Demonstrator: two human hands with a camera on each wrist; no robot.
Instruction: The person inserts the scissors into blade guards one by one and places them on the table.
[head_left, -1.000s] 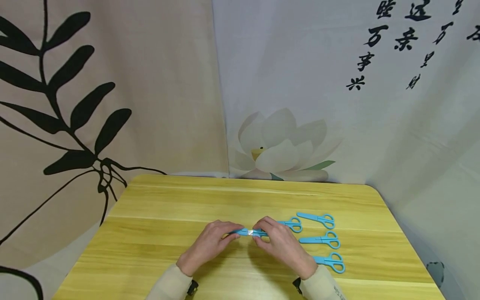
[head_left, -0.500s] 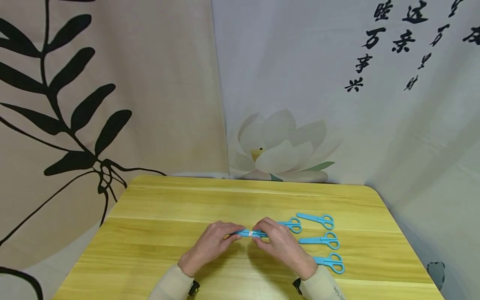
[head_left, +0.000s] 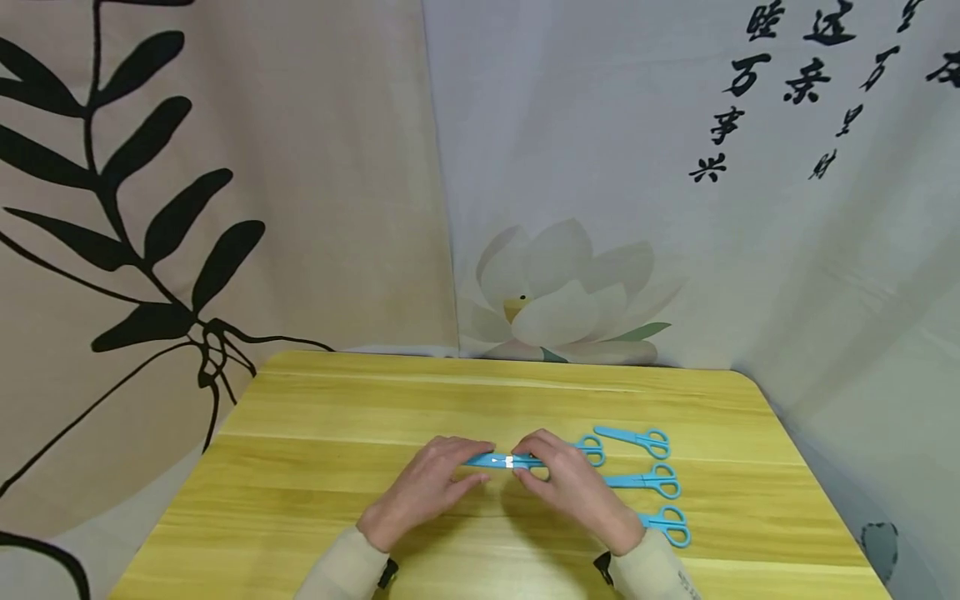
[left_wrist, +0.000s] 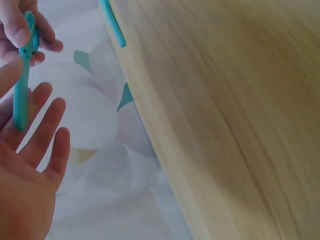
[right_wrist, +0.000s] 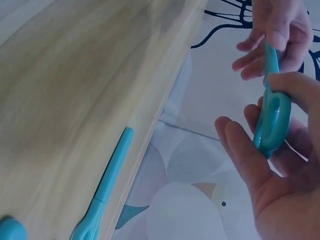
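A pair of light blue scissors with a blue blade cover (head_left: 491, 461) is held level above the table between both hands. My right hand (head_left: 566, 477) pinches it near the pivot between thumb and fingers. The handle loops (right_wrist: 278, 120) show in the right wrist view, inside that hand. My left hand (head_left: 431, 483) is around the covered tip end. Its thumb and fingers are spread apart, and the cover (left_wrist: 21, 100) lies against the straight fingers in the left wrist view. A bright patch shows at mid-length; I cannot tell whether it is bare blade or glare.
Several more blue scissors lie to the right on the wooden table (head_left: 337, 417): one at the back (head_left: 633, 437), one in the middle (head_left: 645, 481), one at the front (head_left: 666, 523), and one partly behind my right hand (head_left: 592, 450). A printed curtain (head_left: 337, 208) hangs behind.
The visible silver gap between cover and handle has narrowed. Both hands and the scissors have shifted slightly up and right. My left thumb and fingers have spread from their pinch.
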